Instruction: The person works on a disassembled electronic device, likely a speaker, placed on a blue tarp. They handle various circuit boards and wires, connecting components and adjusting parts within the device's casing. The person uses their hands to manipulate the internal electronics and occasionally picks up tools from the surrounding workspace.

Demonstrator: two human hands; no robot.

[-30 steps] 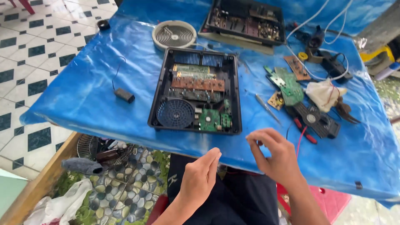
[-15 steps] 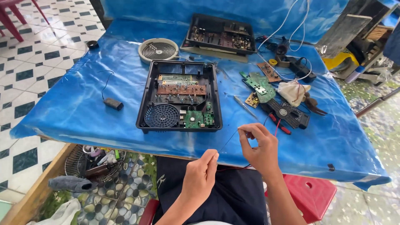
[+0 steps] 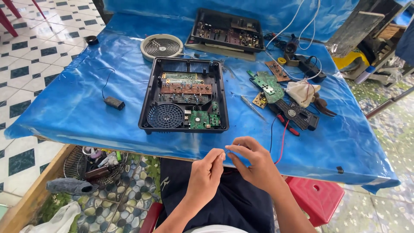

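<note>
Opened black appliance case [image 3: 184, 97], round coil [image 3: 161, 46], green circuit boards [image 3: 268, 86], red stool [image 3: 318, 198]

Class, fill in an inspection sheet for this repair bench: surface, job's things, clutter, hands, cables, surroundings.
Surface: table under a blue sheet, wrinkled.
Job's things: thin wire pinched between both hands; open black casing with boards and fan.
Clutter: coil disc, second casing, green boards, white cloth, pliers.
Hands: left hand and right hand, fingertips meeting over the lap.
Cables: white cables; red and black leads off the table edge.
Surroundings: tiled floor, red stool, basket.
</note>
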